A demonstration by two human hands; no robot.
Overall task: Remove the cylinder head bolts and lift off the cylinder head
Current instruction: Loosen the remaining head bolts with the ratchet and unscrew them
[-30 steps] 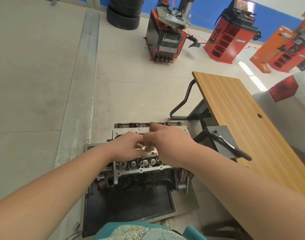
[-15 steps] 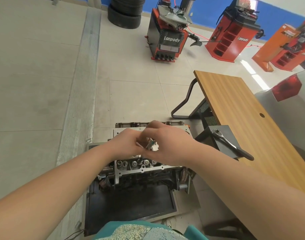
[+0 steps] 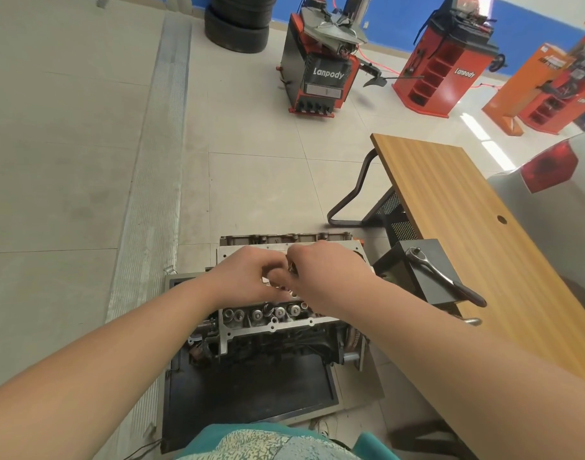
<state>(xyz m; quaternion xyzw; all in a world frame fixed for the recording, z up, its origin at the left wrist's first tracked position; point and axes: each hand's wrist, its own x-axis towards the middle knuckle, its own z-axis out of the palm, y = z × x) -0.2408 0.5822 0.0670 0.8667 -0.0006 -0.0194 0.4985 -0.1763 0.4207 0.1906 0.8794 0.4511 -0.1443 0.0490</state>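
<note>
Head view: both hands meet over the cylinder head on the floor stand, left hand and right hand curled round something small — a bolt, likely. Lift it straight; ratchet waits right.

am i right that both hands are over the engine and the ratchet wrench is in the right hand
Not quite. In the head view both the left hand and the right hand are over the engine, but the ratchet wrench is not in the right hand: it lies on the dark box beside the wooden table, untouched.
</note>
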